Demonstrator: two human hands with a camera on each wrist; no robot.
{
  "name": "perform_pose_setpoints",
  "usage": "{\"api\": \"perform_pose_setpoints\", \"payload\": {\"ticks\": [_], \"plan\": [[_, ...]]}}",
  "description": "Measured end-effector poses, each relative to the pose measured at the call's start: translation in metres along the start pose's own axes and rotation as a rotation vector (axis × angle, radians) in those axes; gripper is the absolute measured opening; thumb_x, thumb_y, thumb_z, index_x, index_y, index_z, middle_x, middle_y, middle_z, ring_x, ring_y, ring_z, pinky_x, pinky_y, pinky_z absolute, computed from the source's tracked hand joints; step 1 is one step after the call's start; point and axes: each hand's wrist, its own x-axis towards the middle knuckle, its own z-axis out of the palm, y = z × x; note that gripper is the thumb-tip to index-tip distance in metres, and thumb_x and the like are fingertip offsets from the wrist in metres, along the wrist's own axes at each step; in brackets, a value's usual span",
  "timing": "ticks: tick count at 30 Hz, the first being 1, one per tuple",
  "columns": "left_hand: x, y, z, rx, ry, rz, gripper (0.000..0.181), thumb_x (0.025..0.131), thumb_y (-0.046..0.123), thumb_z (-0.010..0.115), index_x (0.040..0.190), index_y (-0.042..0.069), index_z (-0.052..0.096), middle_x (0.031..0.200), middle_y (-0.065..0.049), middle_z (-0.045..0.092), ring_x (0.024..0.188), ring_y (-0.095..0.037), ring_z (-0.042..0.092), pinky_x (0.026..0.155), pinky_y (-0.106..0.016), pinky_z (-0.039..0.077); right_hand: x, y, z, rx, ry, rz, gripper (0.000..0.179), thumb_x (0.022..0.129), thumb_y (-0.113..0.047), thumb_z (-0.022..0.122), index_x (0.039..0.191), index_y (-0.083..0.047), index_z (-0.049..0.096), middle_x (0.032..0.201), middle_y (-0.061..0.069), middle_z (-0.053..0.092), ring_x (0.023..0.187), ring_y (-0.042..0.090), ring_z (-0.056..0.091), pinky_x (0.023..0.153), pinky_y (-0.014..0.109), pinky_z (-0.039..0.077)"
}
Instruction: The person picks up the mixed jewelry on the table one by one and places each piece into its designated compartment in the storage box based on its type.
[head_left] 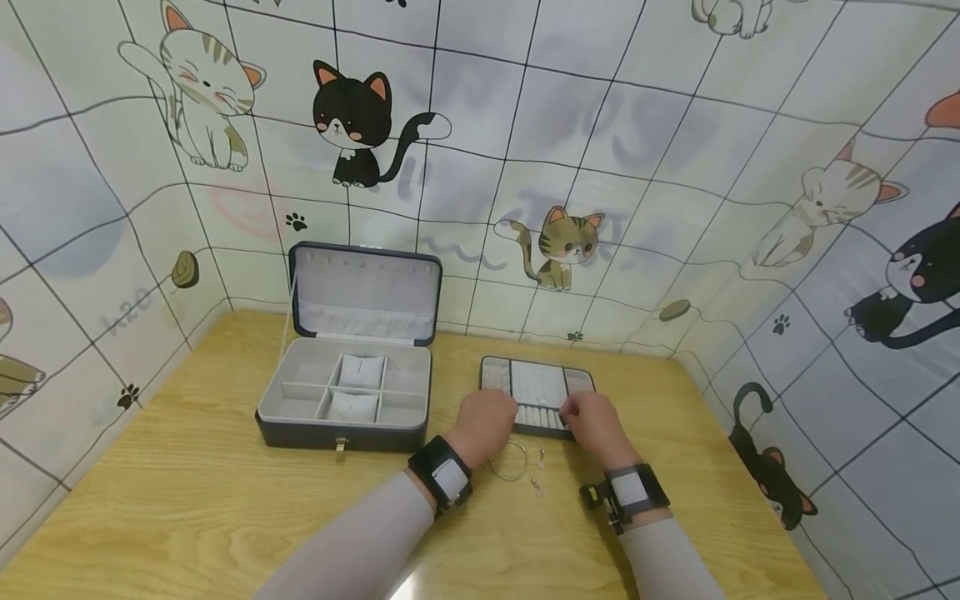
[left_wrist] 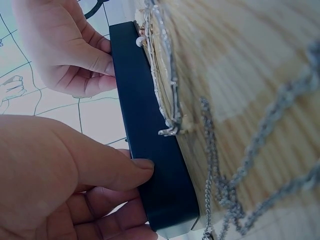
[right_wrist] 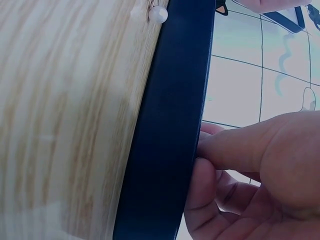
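Jewelry tray (head_left: 542,432), just right of the open jewelry box (head_left: 300,433). Gripped at the near edge between thumb and bent fingers of the left hand (head_left: 486,425); touched beside the ring rolls (head_left: 538,416) by curled fingertips of the right hand (head_left: 594,425), with any pinched item hidden and impossible to make out. Could skid, from an uneven pull, into the silver loop (head_left: 512,480) and small dangling pieces (head_left: 536,486), likewise right of the box, scattering both.

Free passage runs over the bare table (head_left: 165,508) at near left and far right. The box (head_left: 300,435) and its raised lid (head_left: 365,287) block far left. Near the tray (head_left: 540,430), a bracelet (head_left: 510,480) and earrings (head_left: 537,488) obstruct low reaches.
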Motion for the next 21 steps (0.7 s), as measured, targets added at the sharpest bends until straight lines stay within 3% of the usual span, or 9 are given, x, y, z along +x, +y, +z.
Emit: {"api": "perform_pose_setpoints", "payload": {"ticks": [11, 21], "plan": [[0.0023, 0.0006, 0.006, 0.021, -0.009, -0.007, 0.007, 0.099, 0.018, 0.072, 0.093, 0.016, 0.075, 0.082, -0.001, 0.07, 0.073, -0.015, 0.063, 0.058, -0.032, 0.055, -0.0051, -0.003, -0.0034, -0.012, -0.009, -0.024, 0.012, 0.095, 0.0, 0.071, 0.085, -0.006, 0.072, 0.083, 0.006, 0.068, 0.075, 0.02, 0.058, 0.066, 0.033, 0.049], [0.0, 0.0018, 0.0022, 0.037, 0.015, -0.012, 0.008, 0.098, 0.018, 0.073, 0.091, 0.017, 0.075, 0.081, 0.0, 0.071, 0.071, -0.014, 0.064, 0.056, -0.031, 0.055, -0.0033, -0.0013, -0.0007, -0.027, 0.007, -0.036, 0.014, 0.092, 0.002, 0.071, 0.083, -0.007, 0.072, 0.084, 0.006, 0.069, 0.076, 0.019, 0.058, 0.067, 0.033, 0.049]]}}
